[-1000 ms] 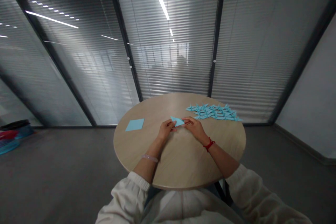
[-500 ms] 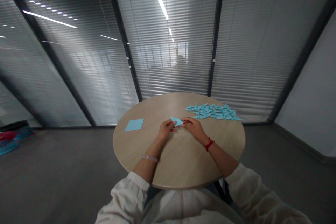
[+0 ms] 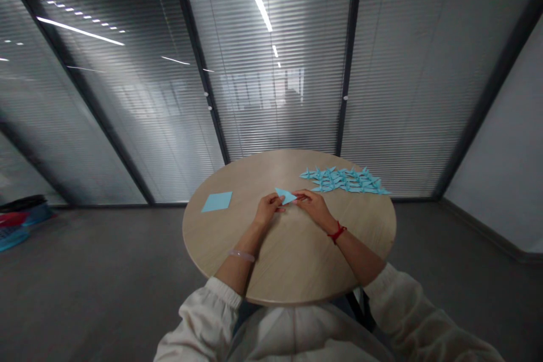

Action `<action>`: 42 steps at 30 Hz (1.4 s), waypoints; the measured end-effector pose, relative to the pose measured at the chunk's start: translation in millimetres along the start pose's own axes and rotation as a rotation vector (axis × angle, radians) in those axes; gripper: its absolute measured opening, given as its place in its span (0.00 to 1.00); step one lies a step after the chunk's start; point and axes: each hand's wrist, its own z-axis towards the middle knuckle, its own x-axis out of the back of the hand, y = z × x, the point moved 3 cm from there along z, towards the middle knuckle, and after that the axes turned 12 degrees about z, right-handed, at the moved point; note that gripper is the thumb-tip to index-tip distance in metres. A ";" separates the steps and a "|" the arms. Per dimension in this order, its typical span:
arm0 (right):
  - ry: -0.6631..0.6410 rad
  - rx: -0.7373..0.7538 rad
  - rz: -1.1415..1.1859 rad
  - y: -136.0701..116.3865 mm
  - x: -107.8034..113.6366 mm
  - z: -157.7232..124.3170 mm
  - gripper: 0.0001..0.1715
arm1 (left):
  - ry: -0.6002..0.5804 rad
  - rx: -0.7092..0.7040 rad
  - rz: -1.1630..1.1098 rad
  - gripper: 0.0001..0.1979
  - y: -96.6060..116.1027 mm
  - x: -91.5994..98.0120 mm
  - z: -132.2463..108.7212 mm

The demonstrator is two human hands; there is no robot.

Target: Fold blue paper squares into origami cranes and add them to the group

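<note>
A small blue folded paper triangle is held between my two hands over the middle of the round table. My left hand pinches its left corner with thumb and fingers. At the right corner, the fingertips of my right hand close on the paper. Several blue paper cranes lie grouped in rows beyond my right hand. A flat blue stack or sheet of square paper rests to the left of my left hand; its thickness is not clear.
The round wooden table stands before a glass partition with blinds. A white wall is at the right. Blue, red and black items sit on the floor at far left.
The triangle has shifted very slightly between my fingers. Both hands keep their grip in nearly the same place.
</note>
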 end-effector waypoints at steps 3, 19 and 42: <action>-0.012 0.010 0.010 -1.7 -0.5 -0.1 0.16 | 0.016 0.008 -0.005 0.25 -0.3 0.7 -0.2; -0.154 0.159 -0.152 -11.6 -8.7 -5.5 0.12 | -0.024 0.114 -0.284 0.14 3.5 -8.1 -8.2; 0.106 -0.144 0.056 27.9 5.3 2.5 0.18 | -0.022 0.099 -0.401 0.18 15.0 -7.3 -10.4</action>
